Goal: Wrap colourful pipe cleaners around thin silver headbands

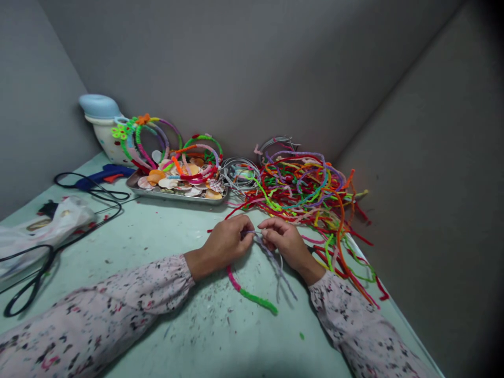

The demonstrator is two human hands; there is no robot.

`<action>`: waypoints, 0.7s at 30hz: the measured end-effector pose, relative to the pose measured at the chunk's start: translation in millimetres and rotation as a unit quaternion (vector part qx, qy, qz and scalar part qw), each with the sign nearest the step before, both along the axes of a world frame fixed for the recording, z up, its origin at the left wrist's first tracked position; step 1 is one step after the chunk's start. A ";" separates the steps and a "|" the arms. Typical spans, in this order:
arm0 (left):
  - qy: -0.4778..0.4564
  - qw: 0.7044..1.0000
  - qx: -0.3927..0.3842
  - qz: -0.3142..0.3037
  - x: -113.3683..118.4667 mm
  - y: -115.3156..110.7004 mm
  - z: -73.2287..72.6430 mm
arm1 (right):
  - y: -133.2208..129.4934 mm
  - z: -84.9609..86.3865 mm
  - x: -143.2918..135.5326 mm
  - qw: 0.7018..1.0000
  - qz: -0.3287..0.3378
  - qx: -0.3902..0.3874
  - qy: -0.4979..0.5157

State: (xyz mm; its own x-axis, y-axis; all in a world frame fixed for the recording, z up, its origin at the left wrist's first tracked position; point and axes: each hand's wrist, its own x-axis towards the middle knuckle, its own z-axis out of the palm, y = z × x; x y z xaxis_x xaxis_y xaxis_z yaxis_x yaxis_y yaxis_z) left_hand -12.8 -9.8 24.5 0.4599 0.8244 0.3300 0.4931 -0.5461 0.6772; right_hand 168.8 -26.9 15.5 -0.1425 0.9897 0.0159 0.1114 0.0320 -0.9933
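Observation:
Near the middle of the pale green table (189,325), my left hand (227,240) pinches a thin wire wrapped partly in fuzzy stem. My right hand (286,242) is closed on the same wire just to the right, fingertips close to the left ones. A lavender fuzzy stem (274,262) hangs from between the hands toward the lower right. Below my left hand, a curved pink and green wrapped end (254,298) rests over the table; its upper part is hidden behind the hand.
A metal tray (177,198) of shells and colourful rings stands at the back. Tangled fuzzy stems (311,184) pile up at right, beside wire coils (239,173). At left are a blue glue gun (103,175), black cord (88,226), plastic bag (65,223) and blue-lidded container (106,131).

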 end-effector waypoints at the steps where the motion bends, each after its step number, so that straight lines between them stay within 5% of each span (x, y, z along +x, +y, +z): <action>1: 0.000 1.000 0.003 0.002 0.2 -0.3 0.0 | 0.1 0.1 -0.3 1.000 0.001 0.000 0.002; 21: -0.051 0.998 -0.031 -0.002 -1.4 0.4 3.2 | 3.6 -3.9 4.0 0.994 0.022 -0.048 0.094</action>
